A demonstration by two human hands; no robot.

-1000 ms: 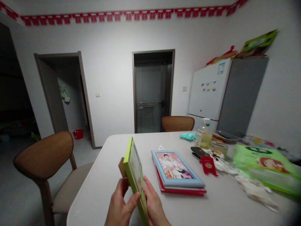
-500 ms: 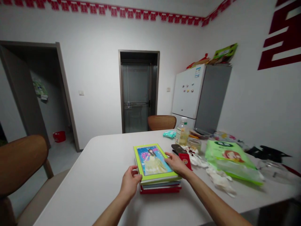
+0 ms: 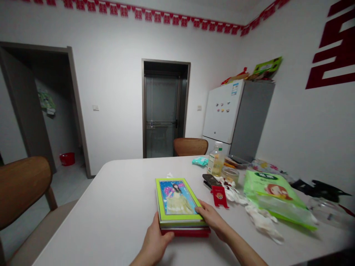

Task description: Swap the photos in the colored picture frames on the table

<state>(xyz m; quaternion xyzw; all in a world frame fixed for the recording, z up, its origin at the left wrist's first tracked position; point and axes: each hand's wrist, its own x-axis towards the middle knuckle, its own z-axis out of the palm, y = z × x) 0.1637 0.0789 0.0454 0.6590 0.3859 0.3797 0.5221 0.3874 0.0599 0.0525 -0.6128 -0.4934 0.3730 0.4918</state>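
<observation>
A stack of books stands on the white table [image 3: 111, 207] in front of me. Its top book [image 3: 179, 199] has a lime-green border and a picture of a figure in a pale gown. A red book [image 3: 191, 233] lies at the bottom, with thinner edges between. My left hand [image 3: 155, 236] grips the near left corner of the stack, thumb along the front side. On the right edge, my right hand [image 3: 212, 218] holds the stack, thumb on the top cover. The fingers on the far sides are partly hidden.
Right of the stack lie a red packet [image 3: 220, 196], a dark phone-like object [image 3: 211, 180], crumpled tissues [image 3: 263, 221] and a green plastic package [image 3: 277, 192]. A bottle [image 3: 215, 160] stands behind them. Wooden chairs [image 3: 24, 188] stand left and beyond the table.
Both hands have shifted lower in view, the left around the stack's near corner. The books' edges look more evenly lined up. The view has shifted slightly.
</observation>
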